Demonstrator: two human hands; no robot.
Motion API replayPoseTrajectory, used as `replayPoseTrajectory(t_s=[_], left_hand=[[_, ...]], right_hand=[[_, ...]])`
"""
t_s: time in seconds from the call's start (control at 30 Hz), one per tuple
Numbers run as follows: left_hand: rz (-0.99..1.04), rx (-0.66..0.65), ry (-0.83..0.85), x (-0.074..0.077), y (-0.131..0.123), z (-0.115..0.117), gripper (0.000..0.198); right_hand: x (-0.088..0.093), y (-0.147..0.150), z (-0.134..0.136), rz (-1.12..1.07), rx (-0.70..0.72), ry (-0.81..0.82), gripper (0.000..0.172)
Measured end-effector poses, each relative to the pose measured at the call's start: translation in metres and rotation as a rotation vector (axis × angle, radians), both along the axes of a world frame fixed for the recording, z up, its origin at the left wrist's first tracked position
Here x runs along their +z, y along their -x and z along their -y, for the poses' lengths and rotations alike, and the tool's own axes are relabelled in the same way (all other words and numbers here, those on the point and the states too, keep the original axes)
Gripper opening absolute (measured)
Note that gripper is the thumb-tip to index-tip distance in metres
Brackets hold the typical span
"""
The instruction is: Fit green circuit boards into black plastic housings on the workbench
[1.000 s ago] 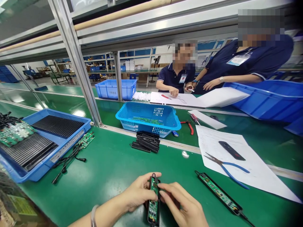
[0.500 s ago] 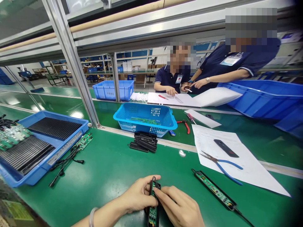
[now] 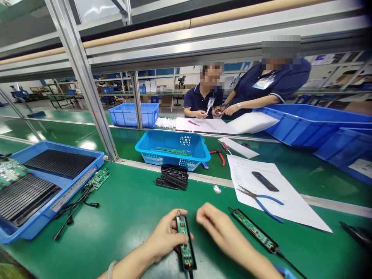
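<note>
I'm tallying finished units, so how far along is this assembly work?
Looks done: one board-in-case strip lies at the right. In hand: the left hand holds another strip; the right hand hovers beside it. Left: empty black cases and loose boards wait.

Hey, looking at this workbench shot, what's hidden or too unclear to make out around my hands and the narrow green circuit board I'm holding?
Head view only:
- Narrow green circuit board in its black housing: lower end cut off by the bottom edge; component markings too small.
- Left hand: fingers wrap behind the housing, so the grip underneath is hidden.
- Right hand: palm side faces down, so whether it holds anything is unclear.
- Printed white paper sheet: text too small.
</note>
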State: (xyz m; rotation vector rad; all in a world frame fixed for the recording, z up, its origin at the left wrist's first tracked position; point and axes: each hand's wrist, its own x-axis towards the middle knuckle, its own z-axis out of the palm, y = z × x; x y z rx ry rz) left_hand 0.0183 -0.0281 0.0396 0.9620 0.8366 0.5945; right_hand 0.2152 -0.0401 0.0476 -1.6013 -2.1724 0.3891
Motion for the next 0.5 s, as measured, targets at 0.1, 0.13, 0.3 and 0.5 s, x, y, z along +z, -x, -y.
replayPoseTrajectory(t_s=[0.1, 0.13, 0.3, 0.5], left_hand=[[-0.01, 0.05, 0.019, 0.003, 0.004, -0.004, 0.071], [0.003, 0.055, 0.02, 0.003, 0.005, -0.005, 0.072], [0.027, 0.068, 0.013, -0.002, 0.005, -0.007, 0.075], [0.127, 0.11, -0.002, -0.005, 0.001, -0.002, 0.069]], right_hand=[[-0.003, -0.044, -0.04, 0.118, -0.245, -0.015, 0.018], [-0.005, -0.056, -0.052, 0.155, -0.312, -0.016, 0.019], [-0.003, -0.066, -0.065, 0.239, -0.398, -0.025, 0.022], [0.007, 0.018, 0.007, -0.042, -0.035, 0.036, 0.025]])
